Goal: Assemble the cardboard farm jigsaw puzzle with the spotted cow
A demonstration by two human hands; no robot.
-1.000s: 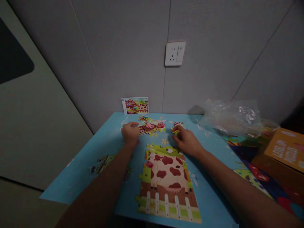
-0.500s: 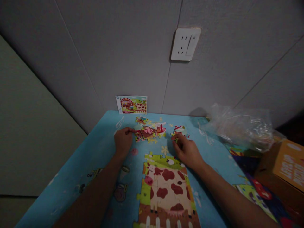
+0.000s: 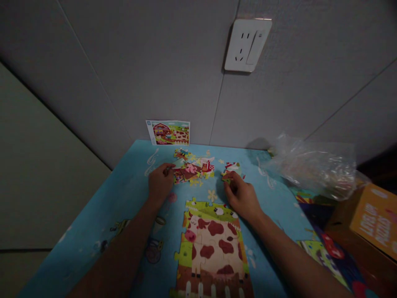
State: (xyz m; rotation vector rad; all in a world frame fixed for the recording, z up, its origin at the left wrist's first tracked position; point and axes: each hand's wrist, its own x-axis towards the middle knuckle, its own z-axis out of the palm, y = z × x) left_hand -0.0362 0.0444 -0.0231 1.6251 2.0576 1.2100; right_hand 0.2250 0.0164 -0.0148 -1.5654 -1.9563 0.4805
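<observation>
I count my two hands, the left hand (image 3: pixel 160 182) and the right hand (image 3: pixel 243 196), mid-frame; one joined puzzle section (image 3: pixel 214 244) with one cow, bottom centre; one heap of loose pieces (image 3: pixel 192 169), too overlapped to count, at centre; one picture card (image 3: pixel 169 133) left of centre; one wall socket (image 3: pixel 248 44), upper right; one plastic bag (image 3: pixel 313 165) and one box (image 3: pixel 372 223), right.

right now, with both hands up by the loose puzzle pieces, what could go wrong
The right hand is close to the joined cow section, so a careless sweep might knock its corner apart. The left hand is beside the piece pile, where loose pieces could get scattered. The picture card stands against the wall and might tip if bumped.
</observation>
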